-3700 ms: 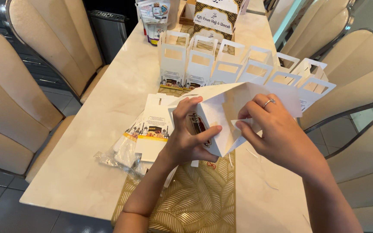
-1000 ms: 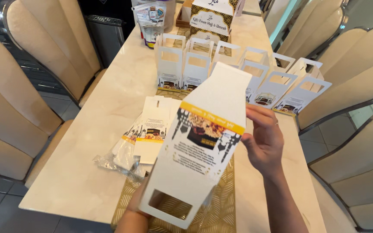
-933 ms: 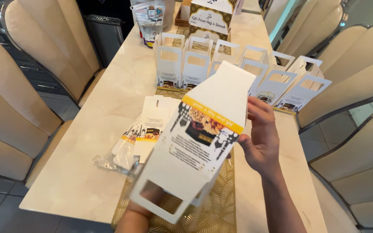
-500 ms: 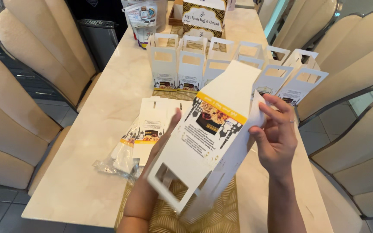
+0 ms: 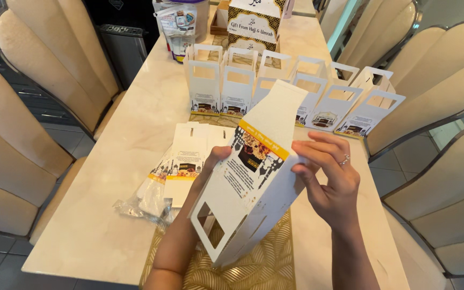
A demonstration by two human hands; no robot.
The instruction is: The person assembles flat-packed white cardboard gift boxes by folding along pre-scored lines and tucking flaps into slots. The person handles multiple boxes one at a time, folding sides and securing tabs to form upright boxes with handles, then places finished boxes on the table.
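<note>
White carton: a flat-folded white card box [image 5: 253, 177] with a yellow band, a dark picture panel and a cut-out handle window at its lower end, held tilted above the counter [image 5: 135, 123], its plain tapered top pointing to 1 o'clock.
Left hand: the left hand [image 5: 210, 166] lies mostly behind the carton at its 9 o'clock edge; the grip is pinched on that edge, thumb showing on the front.
Right hand: the right hand [image 5: 331, 182], ring on one finger, holds the carton's 3 o'clock edge, grip closed on the card with fingers bent over it.
Flat stack: more unfolded cartons [image 5: 189, 161] of the same print lie on the counter at 9 o'clock of the left hand, partly on a clear plastic wrapper [image 5: 135, 207].
Finished row: upright white handle boxes [image 5: 275, 86] stand in rows at 12 o'clock.
Sign box: a white and gold printed box [image 5: 256, 21] stands beyond them.
Runner: gold patterned cloth [image 5: 264, 263] under the carton.
Chairs: cream padded chairs [image 5: 447, 80] flank both sides.
</note>
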